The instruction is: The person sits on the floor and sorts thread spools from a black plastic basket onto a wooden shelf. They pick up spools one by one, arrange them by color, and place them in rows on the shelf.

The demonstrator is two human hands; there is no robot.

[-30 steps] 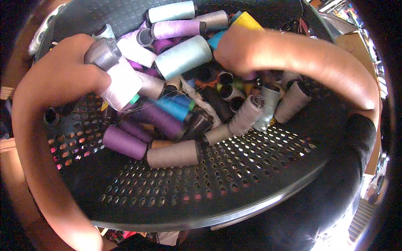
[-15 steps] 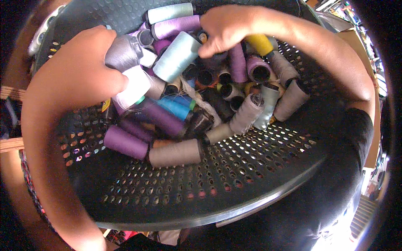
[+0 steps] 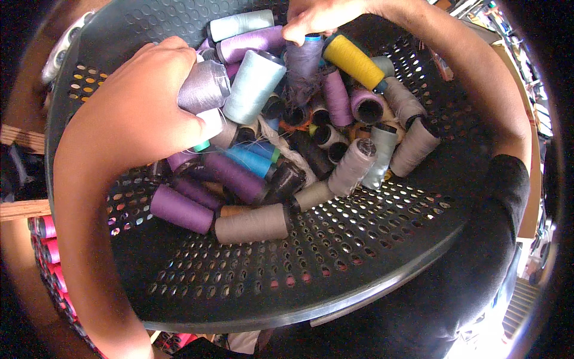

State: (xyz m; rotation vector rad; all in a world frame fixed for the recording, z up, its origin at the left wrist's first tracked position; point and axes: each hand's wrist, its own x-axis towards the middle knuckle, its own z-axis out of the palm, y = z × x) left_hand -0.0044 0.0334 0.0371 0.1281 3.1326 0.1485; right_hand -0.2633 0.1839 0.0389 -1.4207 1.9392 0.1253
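Observation:
A black perforated plastic basket (image 3: 382, 254) holds many cones of sewing thread. My left hand (image 3: 146, 99) is closed around a lilac-grey thread cone (image 3: 202, 90); a white cone (image 3: 212, 124) shows just under it, by the thumb. At the far side, my right hand (image 3: 326, 15) pinches the top of a slate-blue thread cone (image 3: 302, 66), whose lower end is wrapped in loose, tangled thread. Between the hands leans a pale blue cone (image 3: 255, 87). A yellow cone (image 3: 354, 61) lies right of the slate-blue one.
Purple cones (image 3: 181, 208) and a taupe cone (image 3: 252, 224) lie toward the near side. Tangled off-white thread (image 3: 293, 152) runs among the cones in the middle. Pink spools (image 3: 51, 251) stand outside the basket at left, near a wooden edge (image 3: 24, 209).
My right hand has moved up and away, uncovering the slate-blue cone in its grip and more of the yellow one. My left hand has shifted right with the lilac-grey cone.

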